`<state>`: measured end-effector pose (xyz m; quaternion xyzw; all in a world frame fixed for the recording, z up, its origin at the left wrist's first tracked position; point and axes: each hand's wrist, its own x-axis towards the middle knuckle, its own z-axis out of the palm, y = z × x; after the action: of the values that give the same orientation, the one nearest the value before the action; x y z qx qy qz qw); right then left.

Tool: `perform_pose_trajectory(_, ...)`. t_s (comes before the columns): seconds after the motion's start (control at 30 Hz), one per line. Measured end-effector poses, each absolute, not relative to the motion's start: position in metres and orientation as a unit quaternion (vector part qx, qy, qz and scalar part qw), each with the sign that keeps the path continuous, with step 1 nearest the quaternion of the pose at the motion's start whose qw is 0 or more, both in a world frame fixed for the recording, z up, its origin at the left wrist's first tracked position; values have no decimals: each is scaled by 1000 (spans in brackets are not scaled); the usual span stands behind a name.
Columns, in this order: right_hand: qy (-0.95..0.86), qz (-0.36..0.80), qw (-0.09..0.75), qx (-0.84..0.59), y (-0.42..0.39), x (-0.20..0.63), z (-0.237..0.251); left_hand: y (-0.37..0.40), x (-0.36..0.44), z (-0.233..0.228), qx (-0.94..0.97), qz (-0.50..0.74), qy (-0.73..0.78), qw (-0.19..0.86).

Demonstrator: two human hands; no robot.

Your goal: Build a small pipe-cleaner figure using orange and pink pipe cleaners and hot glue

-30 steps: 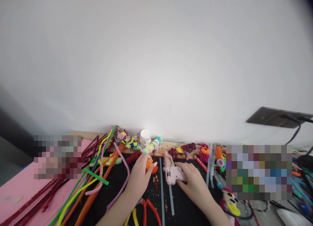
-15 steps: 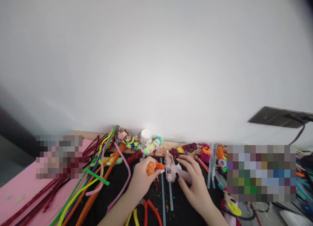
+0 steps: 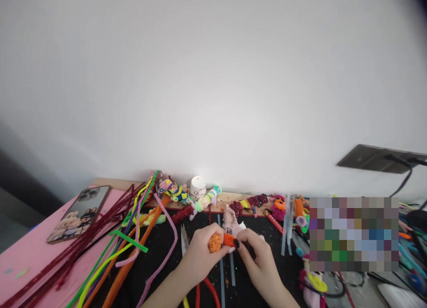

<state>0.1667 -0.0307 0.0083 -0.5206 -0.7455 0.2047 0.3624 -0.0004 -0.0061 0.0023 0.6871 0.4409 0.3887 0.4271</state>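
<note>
My left hand (image 3: 199, 254) holds a small orange pipe-cleaner piece (image 3: 220, 242) with a round fuzzy end, just above the black mat (image 3: 160, 254). My right hand (image 3: 258, 254) pinches the other end of the same orange piece with its fingertips. Right behind both hands lies the pale pink glue gun (image 3: 231, 220) on the mat, untouched. Clear glue sticks (image 3: 221, 272) lie on the mat under the hands.
Long pipe cleaners (image 3: 126, 241) in red, green, orange and pink fan out at left over a pink sheet (image 3: 30, 259). A phone (image 3: 78, 213) lies there. Finished pipe-cleaner figures (image 3: 207, 198) and a white jar (image 3: 198, 187) line the wall. Red-handled pliers (image 3: 207, 290) and scissors (image 3: 183, 236) lie near.
My right hand has let go of the glue gun and moved left onto the orange piece. My left hand has shifted right and nearer with the piece.
</note>
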Motion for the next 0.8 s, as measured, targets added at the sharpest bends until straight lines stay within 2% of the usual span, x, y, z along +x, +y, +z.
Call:
perform_pose_trajectory(0.13, -767, 191, 372, -487, -32, 167, 8, -4, -1, 0, 691, 402, 417, 432)
perform_pose_trajectory(0.43, -769, 56, 440, -460, -30, 175, 3, -1, -5, 6, 649, 439, 414, 463)
perform_pose_trajectory(0.67, -777, 96, 424, -456, -31, 172, 7, -3, -3, 5, 619, 445, 418, 494)
perform_pose_trajectory(0.8, -764, 160, 417, -466, -35, 169, 7, -2, -2, 2, 607, 450, 432, 493)
